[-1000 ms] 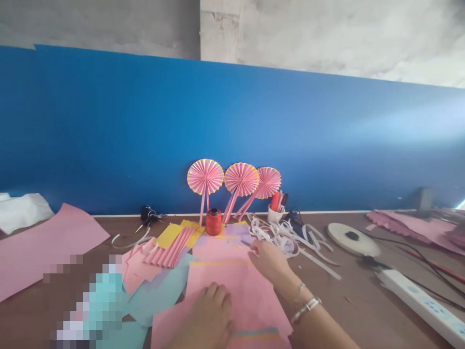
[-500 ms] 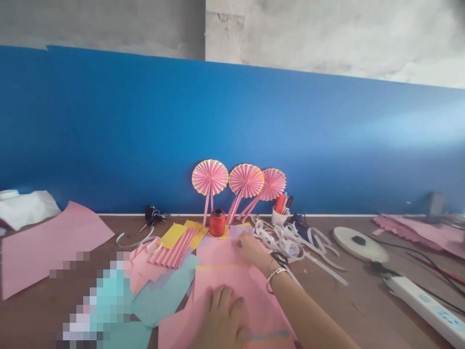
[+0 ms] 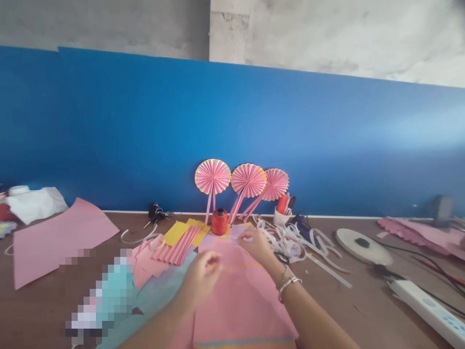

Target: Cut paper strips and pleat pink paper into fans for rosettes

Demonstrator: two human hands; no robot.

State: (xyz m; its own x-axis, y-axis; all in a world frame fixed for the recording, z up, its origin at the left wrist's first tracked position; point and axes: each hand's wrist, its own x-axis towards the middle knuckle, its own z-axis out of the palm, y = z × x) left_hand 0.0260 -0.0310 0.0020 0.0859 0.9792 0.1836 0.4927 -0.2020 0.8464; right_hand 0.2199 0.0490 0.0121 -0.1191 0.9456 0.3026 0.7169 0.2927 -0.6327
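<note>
My right hand (image 3: 253,244), with a bracelet on the wrist, is over the far end of the pink paper sheets. Its thumb and fingers are pinched on a thin pale strip (image 3: 230,237) that sticks out to the left. My left hand (image 3: 204,274) is above the left side of the pink sheet (image 3: 241,303), fingers loosely bent and slightly blurred, with nothing visible between them. Yellow and blue bands cross the pink sheet near its ends. Just beyond the hands stands a red spool of thread (image 3: 219,223).
Three pleated pink paper fans (image 3: 212,176) lean against the blue partition (image 3: 152,131). Tangled white strips (image 3: 290,242) and a cup of pens (image 3: 281,215) are right of centre. Pleated pink paper (image 3: 181,246) lies left. A power strip (image 3: 425,305) is at the right.
My left hand has lifted off the pink sheet and moved forward, toward the right hand. My right hand stays near the far end, now with the pale strip visible at its fingertips.
</note>
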